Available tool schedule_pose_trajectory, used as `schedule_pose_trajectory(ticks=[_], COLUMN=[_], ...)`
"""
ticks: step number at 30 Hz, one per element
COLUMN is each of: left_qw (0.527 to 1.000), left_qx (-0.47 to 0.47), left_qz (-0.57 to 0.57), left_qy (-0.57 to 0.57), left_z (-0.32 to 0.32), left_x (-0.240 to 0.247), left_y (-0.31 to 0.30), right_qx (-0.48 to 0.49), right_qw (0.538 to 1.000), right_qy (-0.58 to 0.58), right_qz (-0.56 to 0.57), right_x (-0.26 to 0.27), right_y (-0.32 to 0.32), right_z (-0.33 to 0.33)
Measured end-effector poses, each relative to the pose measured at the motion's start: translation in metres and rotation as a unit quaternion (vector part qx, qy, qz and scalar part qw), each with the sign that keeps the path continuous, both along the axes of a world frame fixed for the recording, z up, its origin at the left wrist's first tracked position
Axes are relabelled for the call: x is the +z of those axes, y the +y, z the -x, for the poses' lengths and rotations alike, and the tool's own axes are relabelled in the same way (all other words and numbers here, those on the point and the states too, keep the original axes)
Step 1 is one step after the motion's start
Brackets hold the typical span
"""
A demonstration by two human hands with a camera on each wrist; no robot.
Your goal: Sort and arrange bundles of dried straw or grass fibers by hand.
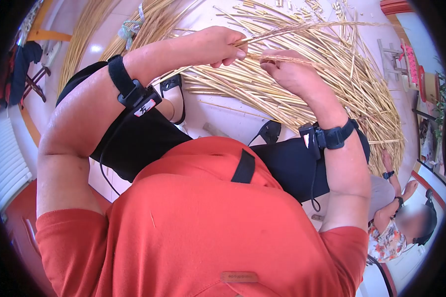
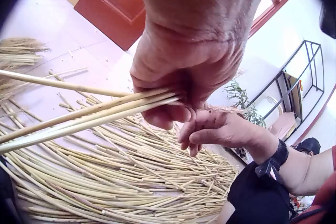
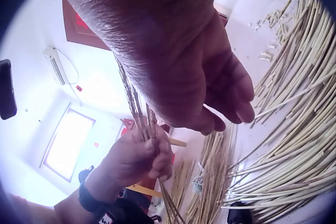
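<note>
Several pale stalks (image 2: 84, 119) are gripped by the left hand (image 1: 215, 47), whose fingers curl round them in the left wrist view. Feathery seed heads (image 1: 302, 25) extend from that hand to the right in the head view; one strand passes over the right hand (image 1: 295, 74). Close beside the left hand, the right hand has its fingers loosely bent. In the right wrist view the right hand (image 3: 184, 71) shows a gap between thumb and fingers, with nothing seen held there, while the left hand (image 3: 139, 155) holds the bunch upright. Light contact between the right hand and the strand cannot be told.
A wide pile of cut stalks (image 1: 282, 94) covers the floor in front of the knees. Tied bundles (image 1: 148, 24) lie at the upper left. Short cut pieces (image 1: 302, 7) lie beyond the pile. Another person (image 1: 389, 232) sits at the lower right.
</note>
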State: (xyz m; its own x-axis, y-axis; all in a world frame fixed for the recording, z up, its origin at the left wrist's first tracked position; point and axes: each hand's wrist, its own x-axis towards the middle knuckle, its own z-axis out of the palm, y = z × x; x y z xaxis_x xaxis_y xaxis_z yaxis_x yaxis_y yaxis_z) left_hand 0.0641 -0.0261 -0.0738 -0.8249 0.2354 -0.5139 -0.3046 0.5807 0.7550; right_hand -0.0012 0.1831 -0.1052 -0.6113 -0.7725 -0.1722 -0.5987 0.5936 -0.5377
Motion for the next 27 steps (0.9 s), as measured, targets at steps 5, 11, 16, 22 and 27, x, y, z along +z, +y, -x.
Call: schedule_pose_trajectory(ticks=[5, 11, 16, 22, 27], left_qw=[0.999, 0.997, 0.992, 0.992, 0.989], left_qx=[0.024, 0.033, 0.062, 0.058, 0.074], left_qz=[-0.038, -0.059, -0.111, -0.104, -0.121], left_qy=[-0.017, -0.028, -0.02, -0.041, -0.033], left_z=[0.002, 0.004, 0.004, 0.003, 0.004], left_x=[-0.004, 0.002, -0.011, -0.015, -0.015], left_y=[-0.002, -0.002, -0.006, -0.006, -0.006], right_qx=[-0.049, -0.103, -0.111, -0.13, -0.148], right_qw=[0.969, 0.923, 0.88, 0.836, 0.837], right_qy=[-0.236, -0.35, -0.397, -0.429, -0.424], right_qz=[0.059, 0.124, 0.237, 0.315, 0.313], right_x=[0.008, 0.021, 0.02, 0.01, 0.008], right_y=[0.0, 0.0, 0.004, 0.005, 0.004], right_z=[0.007, 0.008, 0.013, 0.014, 0.014])
